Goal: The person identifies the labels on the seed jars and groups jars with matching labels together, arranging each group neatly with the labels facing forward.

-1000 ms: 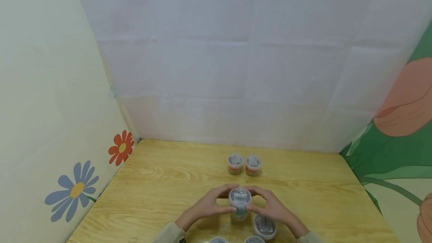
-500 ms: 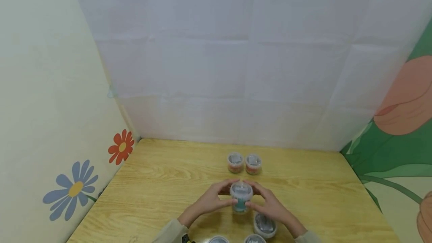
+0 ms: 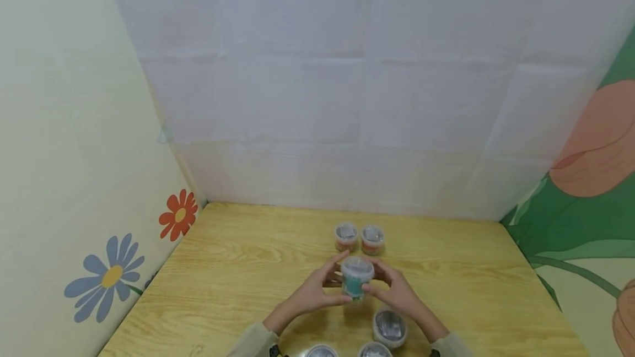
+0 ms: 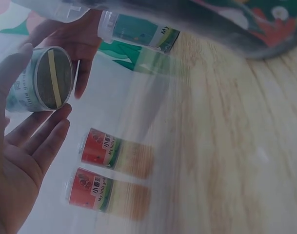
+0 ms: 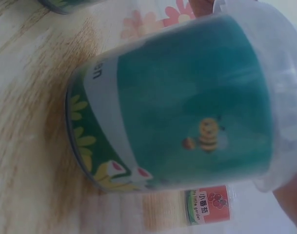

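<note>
A small teal-labelled can (image 3: 356, 277) with a clear plastic lid is held up over the table, tilted so its dark base with a yellow strip shows in the left wrist view. My right hand (image 3: 397, 291) grips it from the right, thumb on the label. Around its left side my left hand (image 3: 311, 293) is spread, fingers relaxed and fingertips close to the can, its thumb low by the base. Just beyond stand two red tomato-labelled cans (image 3: 346, 237), side by side. In the right wrist view another teal can (image 5: 187, 102) with a bee on it blocks most of the held one.
Near the front edge of the wooden table (image 3: 238, 269) stand several lidded cans, one a grey-topped can (image 3: 389, 328) close by my right wrist. A white sheet (image 3: 317, 98) hangs behind the table. Flower-patterned panels (image 3: 113, 277) flank it.
The can has risen and moved away from me, towards the two red cans, with both hands following. My left thumb has slipped from the label to beside the base.
</note>
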Tool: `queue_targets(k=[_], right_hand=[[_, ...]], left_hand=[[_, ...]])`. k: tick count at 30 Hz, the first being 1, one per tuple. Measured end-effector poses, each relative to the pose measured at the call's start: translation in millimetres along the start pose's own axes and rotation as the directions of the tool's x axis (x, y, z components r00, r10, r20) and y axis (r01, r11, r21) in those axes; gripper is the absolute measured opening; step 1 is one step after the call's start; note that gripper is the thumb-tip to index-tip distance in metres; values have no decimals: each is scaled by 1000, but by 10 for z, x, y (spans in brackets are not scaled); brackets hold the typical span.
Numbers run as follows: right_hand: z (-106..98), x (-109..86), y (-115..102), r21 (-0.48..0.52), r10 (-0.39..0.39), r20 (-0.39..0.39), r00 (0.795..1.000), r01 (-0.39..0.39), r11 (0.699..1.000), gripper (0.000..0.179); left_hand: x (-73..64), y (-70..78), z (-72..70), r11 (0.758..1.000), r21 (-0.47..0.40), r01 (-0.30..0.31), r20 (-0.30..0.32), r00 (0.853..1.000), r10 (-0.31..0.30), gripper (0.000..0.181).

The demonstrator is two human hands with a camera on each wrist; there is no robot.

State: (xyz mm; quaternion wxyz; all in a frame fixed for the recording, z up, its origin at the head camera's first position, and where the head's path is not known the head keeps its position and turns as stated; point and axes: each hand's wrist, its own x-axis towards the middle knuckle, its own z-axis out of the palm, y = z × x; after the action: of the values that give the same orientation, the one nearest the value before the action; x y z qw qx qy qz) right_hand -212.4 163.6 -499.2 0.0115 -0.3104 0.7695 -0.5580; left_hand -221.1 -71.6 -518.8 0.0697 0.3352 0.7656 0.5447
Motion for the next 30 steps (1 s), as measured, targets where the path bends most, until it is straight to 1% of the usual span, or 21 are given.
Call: queue_targets(k=[4,8,10,13,16,18,21,23,25,27,30], right_hand=[[-8,11,-37,-5,-4,-1,1000,4,1000,51],[-9,12,-25,15,-3,4,1000,3,1000,51],[-8,11,8,28,-4,8,1000,4,1000,51],[3,4,104,53,-20,16,1000,19,998,56],[23,-4,221,76,-37,22,999,35,996,65],[37,-4,282,90,-63,24,998,60,994,71],[53,-3,322,115,-100,24,995,97,989,78],[63,0,330,134,-126,24,992,122,983,80],[74,0,332,155,-128,25,991,122,980,81],[84,2,336,163,-137,21,990,132,978,82],[97,5,341,164,-140,10,990,137,977,82]], left_hand=[[7,65,9,1000,9,-29,-10,1000,29,91],[3,173,-2,999,-12,-38,-5,999,38,86],[2,195,-7,999,-27,-33,-1,999,33,85],[7,166,3,998,-49,-25,-5,1000,24,84],[21,74,17,998,-60,-11,-20,1000,10,83],[28,11,21,998,-66,-4,-28,1000,2,83],[43,-54,18,997,-79,-8,-34,999,5,82],[51,-65,12,995,-95,-16,-38,999,13,82],[58,-68,8,995,-96,-25,-45,999,20,81],[62,-65,6,995,-97,-24,-53,998,19,81],[66,-55,5,995,-97,-7,-59,998,1,81]])
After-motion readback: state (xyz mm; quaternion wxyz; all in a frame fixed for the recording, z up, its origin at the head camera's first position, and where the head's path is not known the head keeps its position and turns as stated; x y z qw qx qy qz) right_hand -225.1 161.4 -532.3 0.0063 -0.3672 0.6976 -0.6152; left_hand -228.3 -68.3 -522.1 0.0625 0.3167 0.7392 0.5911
